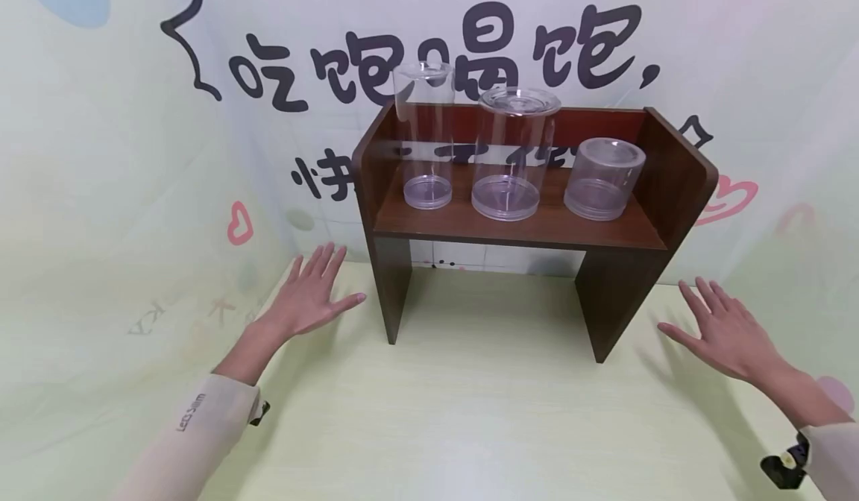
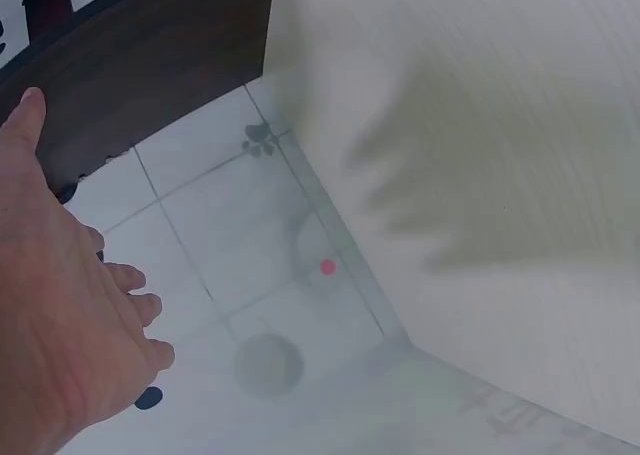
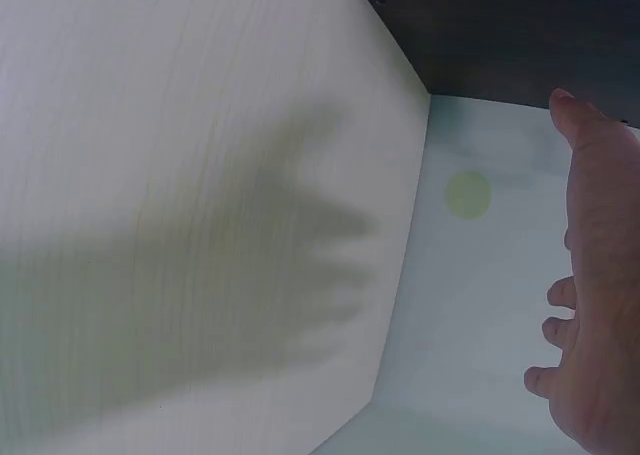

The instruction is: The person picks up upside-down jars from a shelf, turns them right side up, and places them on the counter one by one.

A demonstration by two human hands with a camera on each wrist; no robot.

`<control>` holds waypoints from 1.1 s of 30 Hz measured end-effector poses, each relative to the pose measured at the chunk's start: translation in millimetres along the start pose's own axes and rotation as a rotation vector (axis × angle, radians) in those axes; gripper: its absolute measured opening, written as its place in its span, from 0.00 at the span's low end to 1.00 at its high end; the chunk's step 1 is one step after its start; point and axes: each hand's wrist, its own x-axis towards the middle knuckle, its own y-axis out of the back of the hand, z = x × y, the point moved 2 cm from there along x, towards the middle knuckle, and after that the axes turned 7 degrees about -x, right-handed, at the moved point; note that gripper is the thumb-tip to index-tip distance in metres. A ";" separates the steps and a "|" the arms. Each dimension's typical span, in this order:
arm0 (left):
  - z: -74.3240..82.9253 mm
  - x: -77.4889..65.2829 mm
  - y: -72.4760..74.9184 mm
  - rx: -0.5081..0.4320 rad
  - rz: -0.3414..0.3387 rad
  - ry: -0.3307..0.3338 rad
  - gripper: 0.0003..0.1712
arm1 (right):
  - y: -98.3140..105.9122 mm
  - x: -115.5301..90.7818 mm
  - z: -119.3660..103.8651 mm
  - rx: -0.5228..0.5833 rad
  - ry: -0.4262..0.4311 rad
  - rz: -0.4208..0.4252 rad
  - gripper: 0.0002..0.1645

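A dark brown wooden shelf [image 1: 523, 236] stands at the back of the table. On its board are three clear jars: a tall narrow one [image 1: 426, 136] at left, a wider one [image 1: 515, 143] in the middle, and a short one [image 1: 605, 179] at right. My left hand [image 1: 310, 296] is held to the left of the shelf, fingers spread and holding nothing. To the right of the shelf my right hand [image 1: 728, 329] is likewise spread, with nothing in it. Both wrist views show a shelf side panel [image 2: 160, 60] near each thumb, and the hand's shadow on the table.
The pale table [image 1: 456, 411] stretches in front of the shelf. A printed cloth [image 1: 255, 136] with dark characters and pink hearts hangs behind it and along both sides. Dark wrist devices [image 1: 785, 467] show at the sleeve cuffs.
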 end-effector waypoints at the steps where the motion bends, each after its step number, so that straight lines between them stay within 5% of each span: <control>1: 1.9 0.4 0.0 -0.004 0.001 -0.006 0.60 | 1.1 -0.8 -0.1 -0.002 0.004 0.008 0.55; 11: 21.1 1.1 0.7 -0.139 0.070 -0.055 0.60 | 14.8 -10.2 -6.7 -0.018 0.060 0.081 0.55; 19: 38.0 -2.2 -0.3 -0.375 0.119 0.035 0.62 | 29.6 -14.7 -19.5 -0.038 0.099 0.151 0.57; 25: 51.5 -3.4 1.7 -0.608 0.233 0.054 0.57 | 41.5 -16.7 -33.5 -0.051 0.107 0.165 0.59; 33: 71.9 -4.6 5.3 -0.880 0.402 0.047 0.48 | 61.6 -23.8 -56.7 -0.035 0.055 0.073 0.56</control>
